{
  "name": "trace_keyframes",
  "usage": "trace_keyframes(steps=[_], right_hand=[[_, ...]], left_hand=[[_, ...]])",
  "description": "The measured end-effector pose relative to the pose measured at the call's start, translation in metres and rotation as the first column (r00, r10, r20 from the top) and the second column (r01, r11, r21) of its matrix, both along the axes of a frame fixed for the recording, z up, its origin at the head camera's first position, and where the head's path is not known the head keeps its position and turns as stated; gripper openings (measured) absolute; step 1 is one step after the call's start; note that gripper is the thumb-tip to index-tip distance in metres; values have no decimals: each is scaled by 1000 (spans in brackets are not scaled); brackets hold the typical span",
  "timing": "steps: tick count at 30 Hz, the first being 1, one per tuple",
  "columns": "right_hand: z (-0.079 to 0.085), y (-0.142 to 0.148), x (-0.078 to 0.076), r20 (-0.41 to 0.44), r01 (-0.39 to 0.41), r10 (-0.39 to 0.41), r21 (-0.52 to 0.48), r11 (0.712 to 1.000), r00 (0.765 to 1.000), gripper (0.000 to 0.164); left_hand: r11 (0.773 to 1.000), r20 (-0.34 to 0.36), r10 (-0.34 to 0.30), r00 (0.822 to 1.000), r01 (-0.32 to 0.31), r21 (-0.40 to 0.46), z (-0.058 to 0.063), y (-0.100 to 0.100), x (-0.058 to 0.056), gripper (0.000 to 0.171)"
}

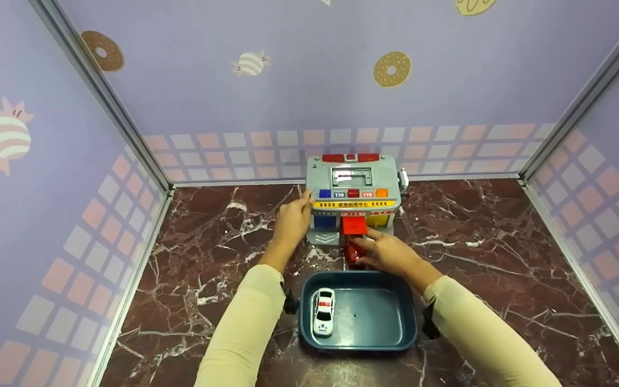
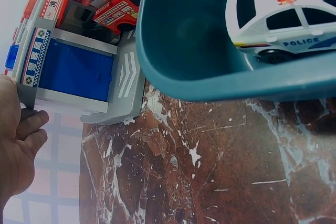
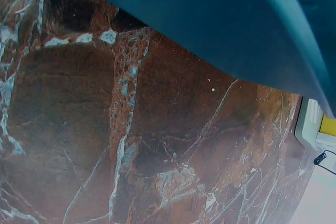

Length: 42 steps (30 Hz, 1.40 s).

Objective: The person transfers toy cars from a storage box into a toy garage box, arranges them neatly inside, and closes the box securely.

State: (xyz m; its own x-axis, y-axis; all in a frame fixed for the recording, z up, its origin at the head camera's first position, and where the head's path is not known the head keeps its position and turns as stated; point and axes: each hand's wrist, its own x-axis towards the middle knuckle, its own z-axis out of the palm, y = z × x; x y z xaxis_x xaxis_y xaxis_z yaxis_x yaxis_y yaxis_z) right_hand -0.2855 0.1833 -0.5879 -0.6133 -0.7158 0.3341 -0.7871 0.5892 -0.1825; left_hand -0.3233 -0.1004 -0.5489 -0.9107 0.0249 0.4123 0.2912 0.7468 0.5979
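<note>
A grey toy rescue station [image 1: 317, 177] stands by the back wall, its middle red door [image 1: 353, 226] swung up. My left hand [image 1: 292, 220] holds the station's left side, some fingers curled at its edge in the left wrist view. At the middle bay, my right hand [image 1: 393, 252] grips a red toy fire truck [image 1: 353, 255], which sits at the doorway under the raised door. The station's blue door [image 2: 76, 72] and yellow door [image 1: 378, 220] are down. In the right wrist view, the right hand is out of sight.
Just in front of the station sits a dark teal tub [image 1: 358, 346], with a white toy police car [image 1: 323, 317] along its left side. Beneath everything is a brown marbled tabletop [image 1: 470, 301]. Purple patterned walls [image 1: 315, 91] enclose it at the back and sides.
</note>
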Motion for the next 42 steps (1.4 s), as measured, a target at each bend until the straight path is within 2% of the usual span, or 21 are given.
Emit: trace_keyframes(steps=[7, 14, 20, 27, 30, 35, 42], right_hand=[[-1, -1, -1, -99, -28, 29, 16, 999, 995, 52], [-5, -2, -2, -160, -13, 15, 17, 1000, 987, 50], [-4, -1, -3, -134, -28, 33, 36, 999, 990, 51], [2, 0, 0, -12, -22, 23, 40, 999, 1000, 58], [3, 0, 2, 9, -11, 11, 44, 999, 1000, 57], [1, -2, 3, 5, 3, -3, 49, 999, 1000, 54], [-2, -2, 3, -44, 40, -38, 46, 998, 998, 47]], left_hand=[[1000, 12, -1, 1000, 1, 5, -2, -1, -1, 36], [1000, 26, -2, 1000, 2, 22, -1, 0, 1, 38], [1000, 15, -10, 1000, 10, 20, 0, 0, 1, 37], [1000, 50, 4, 999, -5, 10, -1, -1, -1, 38], [1000, 61, 10, 998, -10, 3, -3, -1, -1, 38], [1000, 56, 13, 998, -14, 12, -5, -1, -2, 38], [1000, 59, 10, 998, -10, 1, -2, 0, -2, 39]])
